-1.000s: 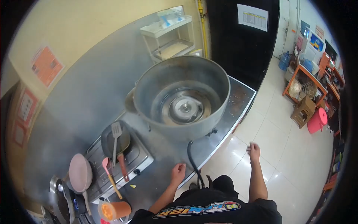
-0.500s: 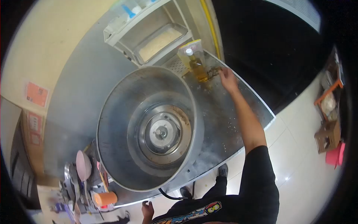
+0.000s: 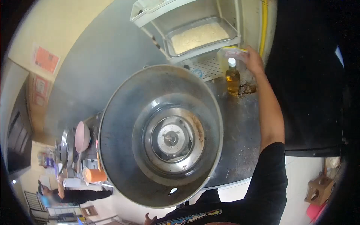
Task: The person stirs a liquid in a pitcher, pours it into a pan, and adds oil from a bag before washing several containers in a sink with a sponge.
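My right hand [image 3: 254, 61] is closed on the top right edge of a clear plastic bag [image 3: 225, 56] with a yellow rim. Just in front of the bag, a bottle of yellow liquid [image 3: 233, 80] with a white cap stands upright on the dark worktop [image 3: 240, 123]. Brown residue [image 3: 247, 89] lies beside the bottle's base. A large round metal drum [image 3: 123, 112] with a round metal hub [image 3: 171, 138] inside fills the centre. Low in the view, my left hand [image 3: 150, 218] shows only in part, its fingers apart and holding nothing.
A white rack [image 3: 153, 18] holds a tray of pale powder [image 3: 200, 37] behind the drum. At the left are a pink pan [image 3: 82, 137], an orange cup [image 3: 95, 175] and other utensils. Another person [image 3: 75, 195] is in the lower left background. A brown crate [image 3: 318, 190] stands at the lower right.
My right hand has moved from beside the bottle up to the bag and taken hold of its edge. The view has shifted, and another person now shows at the lower left.
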`<state>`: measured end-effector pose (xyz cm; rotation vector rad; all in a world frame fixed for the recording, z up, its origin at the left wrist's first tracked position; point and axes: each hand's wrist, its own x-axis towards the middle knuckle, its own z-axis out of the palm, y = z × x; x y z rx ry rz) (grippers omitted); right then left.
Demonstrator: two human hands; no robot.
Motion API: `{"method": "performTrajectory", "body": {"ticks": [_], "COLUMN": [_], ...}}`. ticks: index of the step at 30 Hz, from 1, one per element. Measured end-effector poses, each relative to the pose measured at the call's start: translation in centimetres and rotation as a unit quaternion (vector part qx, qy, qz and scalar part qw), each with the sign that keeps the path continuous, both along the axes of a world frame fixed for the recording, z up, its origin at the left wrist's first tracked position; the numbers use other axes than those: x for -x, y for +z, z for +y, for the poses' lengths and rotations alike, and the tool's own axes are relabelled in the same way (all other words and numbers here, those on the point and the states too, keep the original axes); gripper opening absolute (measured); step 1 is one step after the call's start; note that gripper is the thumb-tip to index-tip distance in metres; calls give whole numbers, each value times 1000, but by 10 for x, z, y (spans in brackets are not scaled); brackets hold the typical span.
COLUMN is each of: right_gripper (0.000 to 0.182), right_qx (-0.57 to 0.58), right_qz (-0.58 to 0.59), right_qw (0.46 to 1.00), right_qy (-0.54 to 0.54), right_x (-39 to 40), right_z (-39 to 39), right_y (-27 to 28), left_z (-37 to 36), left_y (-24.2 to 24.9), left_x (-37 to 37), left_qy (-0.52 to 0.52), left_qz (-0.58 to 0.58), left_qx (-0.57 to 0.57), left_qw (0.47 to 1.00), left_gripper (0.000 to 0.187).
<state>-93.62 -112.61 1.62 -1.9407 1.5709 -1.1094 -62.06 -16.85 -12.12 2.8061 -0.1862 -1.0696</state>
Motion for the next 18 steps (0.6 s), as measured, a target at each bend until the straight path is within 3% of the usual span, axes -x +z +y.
{"method": "performTrajectory", "body": {"ticks": [3, 7, 9, 10, 11, 13, 15, 16, 17, 18], "right_gripper": [33, 26, 19, 18, 18, 19, 22, 23, 28, 31], "right_qx": [36, 141, 221, 277, 299, 342, 406, 418, 407, 417], "right_qz": [17, -6, 13, -14, -16, -124, -97, -25, -169, -219], "right_qw": [997, 989, 973, 957, 950, 930, 904, 892, 883, 869], "right_qy": [-64, -41, -63, -84, -85, -41, -87, -169, -161, -153], "right_x": [21, 55, 67, 74, 79, 85, 93, 89, 96, 82], "right_z": [15, 57, 87, 94, 112, 144, 187, 222, 236, 270], "right_y": [24, 59, 88, 95, 112, 142, 175, 200, 207, 229], "left_z": [-2, 17, 62, 29, 18, 41, 89, 93, 96, 99], "left_y": [-2, -5, -37, -3, 5, -19, -74, -84, -93, -102], "left_x": [10, 12, 8, 21, 26, 30, 29, 31, 35, 40], "left_qy": [30, 60, 88, 94, 101, 101, 110, 121, 132, 143], "left_qz": [19, 40, 51, 39, 50, 69, 101, 87, 72, 58], "left_qx": [13, 28, 72, -7, -3, 48, 134, 116, 97, 79], "left_qw": [999, 997, 992, 995, 994, 991, 980, 982, 984, 985], "left_gripper": [59, 65, 67, 83, 82, 81, 80, 78, 77, 75]}}
